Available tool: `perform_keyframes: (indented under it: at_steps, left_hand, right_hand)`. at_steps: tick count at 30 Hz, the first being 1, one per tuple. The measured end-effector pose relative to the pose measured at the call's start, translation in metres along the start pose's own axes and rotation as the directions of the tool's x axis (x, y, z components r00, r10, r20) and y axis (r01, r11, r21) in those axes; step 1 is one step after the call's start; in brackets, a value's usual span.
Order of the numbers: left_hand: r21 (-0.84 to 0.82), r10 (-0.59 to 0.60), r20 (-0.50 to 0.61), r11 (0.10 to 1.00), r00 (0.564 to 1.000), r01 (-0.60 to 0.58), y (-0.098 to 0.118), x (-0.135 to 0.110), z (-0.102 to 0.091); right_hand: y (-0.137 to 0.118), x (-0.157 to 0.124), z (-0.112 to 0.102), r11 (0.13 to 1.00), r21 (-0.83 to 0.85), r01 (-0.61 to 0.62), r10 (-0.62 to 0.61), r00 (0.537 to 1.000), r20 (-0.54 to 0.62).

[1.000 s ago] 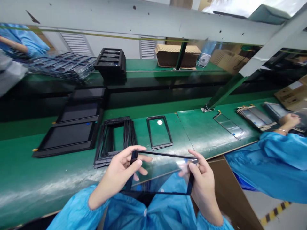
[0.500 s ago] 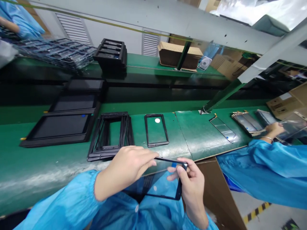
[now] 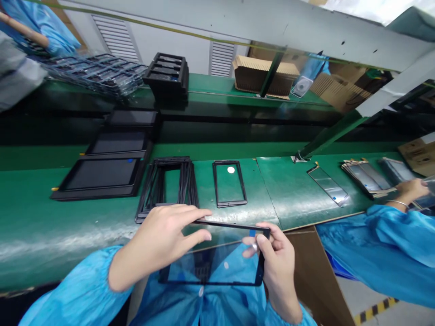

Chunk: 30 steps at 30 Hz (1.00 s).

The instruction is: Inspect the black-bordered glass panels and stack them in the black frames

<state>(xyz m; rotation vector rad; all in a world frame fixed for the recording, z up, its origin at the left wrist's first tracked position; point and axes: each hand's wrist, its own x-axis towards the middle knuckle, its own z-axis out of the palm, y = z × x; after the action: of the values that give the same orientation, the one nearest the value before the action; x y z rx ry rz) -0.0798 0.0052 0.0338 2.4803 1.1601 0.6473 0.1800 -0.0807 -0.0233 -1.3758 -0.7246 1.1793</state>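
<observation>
Panel (image 3: 220, 256), R end in R grip (image 3: 279, 258)

The person is wearing a bright sky-blue smock (image 3: 173, 304), its thin, faintly shiny cloth creasing into many soft folds across the front. A small white button (image 3: 201, 291) is showing at the middle of the chest. The left sleeve (image 3: 76, 283) is billowing loosely along the forearm and ending in a gathered, puckered cuff above the wrist. The right sleeve (image 3: 307, 318), in matching blue, is just showing at the lower edge of view. Both hands, left (image 3: 163, 233) and right (image 3: 280, 262), are emerging bare.
</observation>
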Motion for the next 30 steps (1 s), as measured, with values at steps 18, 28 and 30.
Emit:
perform_keyframes:
  at_steps: [18, 28, 30]
  left_hand:
    - [-0.096, 0.055, 0.025, 0.994, 0.998, -0.052, -0.001, -0.022, -0.009]
    - [-0.972, -0.624, -0.205, 0.221, 0.754, -0.081, -0.009, -0.066, 0.021]
    - [-0.981, -0.713, -0.157, 0.189, 0.684, -0.029, -0.01, -0.071, 0.029]
  right_hand:
    - [0.01, -0.003, 0.028, 0.994, -0.102, -0.029, 0.02, 0.996, -0.085]
    - [0.037, 0.05, 0.087, 0.909, 0.415, 0.014, -0.089, 0.983, 0.16]
    - [0.04, 0.048, 0.111, 0.899, 0.436, -0.036, -0.083, 0.965, 0.251]
